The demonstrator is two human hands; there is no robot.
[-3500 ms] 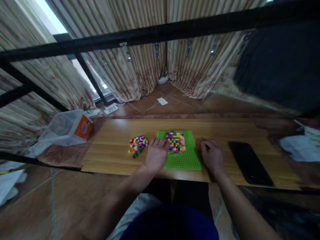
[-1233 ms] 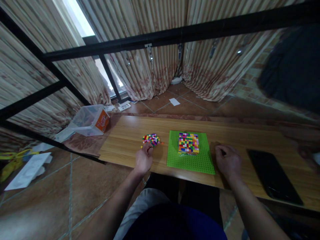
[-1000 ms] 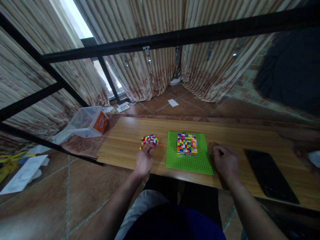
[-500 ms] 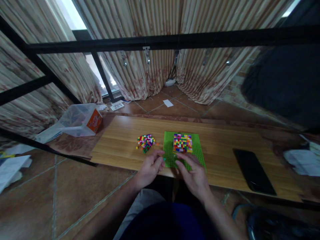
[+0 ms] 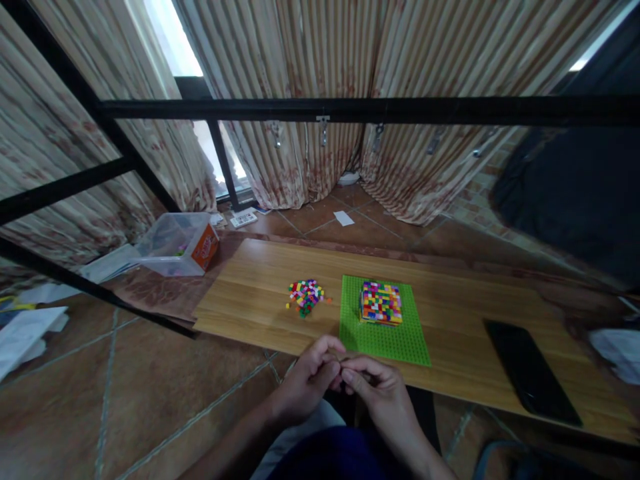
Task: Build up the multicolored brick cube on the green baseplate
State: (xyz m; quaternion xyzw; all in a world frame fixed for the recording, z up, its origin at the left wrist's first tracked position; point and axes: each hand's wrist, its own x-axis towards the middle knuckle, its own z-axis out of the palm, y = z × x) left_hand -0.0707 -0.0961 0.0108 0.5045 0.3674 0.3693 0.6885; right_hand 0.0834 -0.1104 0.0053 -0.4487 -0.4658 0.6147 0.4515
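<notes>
The left hand (image 5: 307,383) and right hand (image 5: 384,397) pinch by the table (image 5: 250,287) (around what, if anything, I can't tell), so a slip could litter the floor (image 5: 165,387), while the block (image 5: 381,304) sits on the green board (image 5: 383,343).

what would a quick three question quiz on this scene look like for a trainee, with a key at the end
1. Open question: what does the brick stack stand on?

2. True or false: the left grip and the right grip are spread wide apart.

3. Multiple choice: seen from the wearer's side, where do the loose bricks lie relative to the stack?
a) to its right
b) to its left
c) on top of it

Key
1. The green baseplate.
2. False; they are close together.
3. b
</notes>
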